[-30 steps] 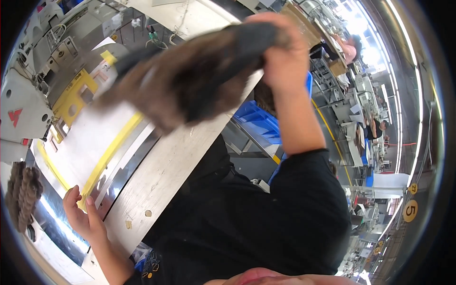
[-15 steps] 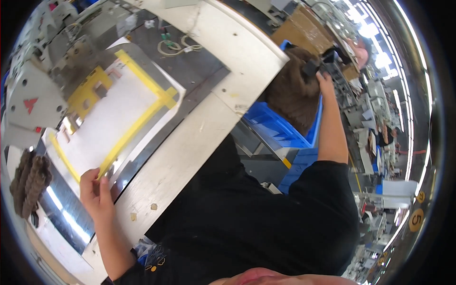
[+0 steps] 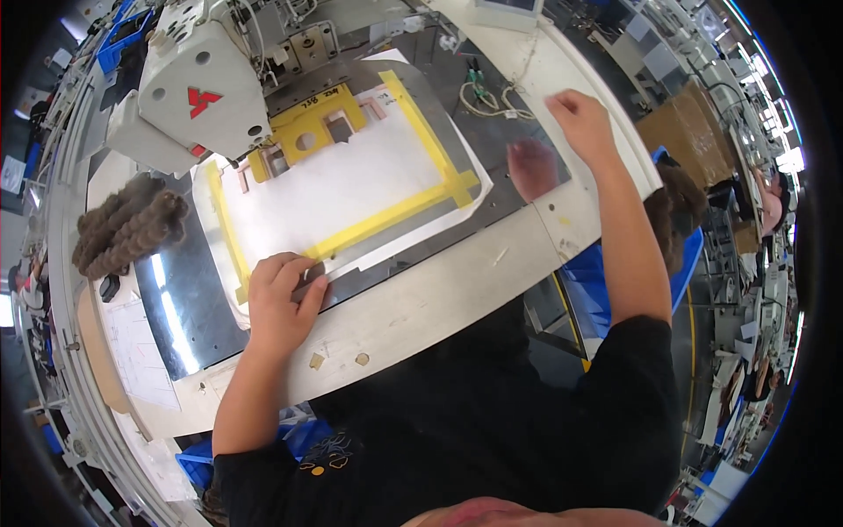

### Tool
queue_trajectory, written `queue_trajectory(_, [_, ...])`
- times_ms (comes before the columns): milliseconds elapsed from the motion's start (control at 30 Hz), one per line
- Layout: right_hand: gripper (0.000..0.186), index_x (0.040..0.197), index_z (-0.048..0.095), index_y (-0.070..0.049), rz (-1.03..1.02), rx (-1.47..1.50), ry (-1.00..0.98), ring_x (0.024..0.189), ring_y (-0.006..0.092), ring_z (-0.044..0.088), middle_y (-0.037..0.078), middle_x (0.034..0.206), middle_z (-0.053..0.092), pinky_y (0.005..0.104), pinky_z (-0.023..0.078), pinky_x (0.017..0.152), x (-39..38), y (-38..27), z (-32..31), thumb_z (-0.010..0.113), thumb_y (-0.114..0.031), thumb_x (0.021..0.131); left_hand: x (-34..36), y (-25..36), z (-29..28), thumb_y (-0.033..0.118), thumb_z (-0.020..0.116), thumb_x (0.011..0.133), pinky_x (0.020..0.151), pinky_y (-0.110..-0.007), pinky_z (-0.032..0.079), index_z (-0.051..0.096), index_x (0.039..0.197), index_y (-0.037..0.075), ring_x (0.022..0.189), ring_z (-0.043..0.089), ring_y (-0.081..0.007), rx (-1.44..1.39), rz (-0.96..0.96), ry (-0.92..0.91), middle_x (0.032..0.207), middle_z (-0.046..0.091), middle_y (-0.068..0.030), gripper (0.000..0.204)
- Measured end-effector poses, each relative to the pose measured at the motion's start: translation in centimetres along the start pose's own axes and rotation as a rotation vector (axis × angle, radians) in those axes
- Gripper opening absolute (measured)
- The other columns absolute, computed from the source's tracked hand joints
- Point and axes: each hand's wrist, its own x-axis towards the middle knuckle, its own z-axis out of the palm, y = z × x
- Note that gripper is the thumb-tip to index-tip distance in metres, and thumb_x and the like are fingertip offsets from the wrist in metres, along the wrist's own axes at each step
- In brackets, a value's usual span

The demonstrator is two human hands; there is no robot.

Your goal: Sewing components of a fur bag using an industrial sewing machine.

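at the taped panel's near-left corner: the left hand point(image 3: 283, 300) rests with bent fingers touching the yellow tape point(image 3: 369, 231), thumb apart from them; whether it pinches the edge, i cannot tell.
right hand point(image 3: 581, 125): raised above the far right part of the counter point(image 3: 457, 277), fingers curled in loosely around nothing visible, well apart from the panel; a reflection of it shows on the dark glossy surface just beside.
taped panel point(image 3: 347, 198): white, edged with yellow tape on its left, near and right sides, lying on the shiny plate point(image 3: 211, 321).
yellow template point(image 3: 292, 145): flat along the panel's far side, with a round hole and squarish cutouts.
machine head point(image 3: 180, 110): white with a red mark, standing by the panel's far-left corner.
brown furry bundle point(image 3: 132, 227): lying left of the panel, its ridged folds side by side.
blue bin point(image 3: 587, 285): beside the counter's right end, partly hidden by the right forearm.
brown furry piece point(image 3: 680, 211): at the bin, just past that forearm.
pale cable point(image 3: 487, 107): looped beyond the panel, near green-handled tool point(image 3: 474, 77).
paper sheet point(image 3: 145, 356): at the counter's left end, marked with thin lines.
cardboard box point(image 3: 689, 136): beyond the bin.
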Motion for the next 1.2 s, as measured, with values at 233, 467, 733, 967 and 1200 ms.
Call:
queue_trajectory(233, [0.044, 0.085, 0.073, 0.001, -0.043, -0.367, -0.258, 0.074, 0.0263, 0.072, 0.018, 0.076, 0.072, 0.0381, 0.055, 0.071, 9.4, -4.4, 8.6, 0.077, -0.043, 0.089, 0.7, 0.0, 0.2, 0.016, 0.083, 0.078, 0.085, -0.042, 0.049, 0.073, 0.105, 0.006, 0.096, 0.062, -0.0303, 0.129, 0.07, 0.003, 0.104, 0.066, -0.0105, 0.03])
queue_trajectory(467, [0.032, 0.081, 0.059, -0.003, -0.193, -0.147, -0.381, 0.066, 0.0202, 0.057, 0.008, 0.069, 0.061, 0.037, 0.048, 0.062, 10.2, -4.4, 8.7, 0.078, -0.028, 0.088, 1.2, 0.8, -0.3, 0.018, 0.085, 0.077, 0.085, -0.039, 0.047, 0.072, 0.107, 0.007, 0.097, 0.061, -0.0296, 0.171, 0.043, -0.095, 0.105, 0.063, -0.0106, 0.035])
queue_trajectory(733, [0.027, 0.094, 0.066, 0.002, -0.46, 0.177, -0.552, 0.076, 0.0319, 0.065, 0.019, 0.08, 0.068, 0.042, 0.052, 0.073, 6.4, -21.9, 10.4, 0.067, -0.025, 0.093, 5.1, 3.6, 1.9, 0.022, 0.08, 0.081, 0.089, -0.04, 0.047, 0.07, 0.113, 0.006, 0.101, 0.059, -0.0271, 0.108, 0.261, -0.339, 0.11, 0.062, -0.0104, 0.038])
queue_trajectory(967, [0.036, 0.099, 0.065, 0.01, -0.416, 0.452, -0.787, 0.077, 0.0372, 0.07, 0.027, 0.079, 0.07, 0.0431, 0.056, 0.072, 4.4, -23.6, 14.4, 0.062, -0.025, 0.099, 10.2, 5.1, 7.3, 0.013, 0.068, 0.084, 0.081, -0.03, 0.053, 0.073, 0.108, 0.009, 0.094, 0.066, -0.0195, 0.132, 0.78, -0.233, 0.106, 0.068, -0.0067, 0.024])
queue_trajectory(1200, [0.029, 0.108, 0.068, 0.007, -0.589, 0.326, -0.763, 0.086, 0.0371, 0.073, 0.025, 0.089, 0.073, 0.0433, 0.059, 0.082, 5.7, -20.1, 19.6, 0.068, -0.017, 0.092, 12.2, 3.0, 6.7, 0.024, 0.076, 0.083, 0.076, -0.033, 0.053, 0.077, 0.104, 0.01, 0.093, 0.065, -0.0219, 0.037, 0.572, -0.305, 0.104, 0.069, -0.0077, 0.026])
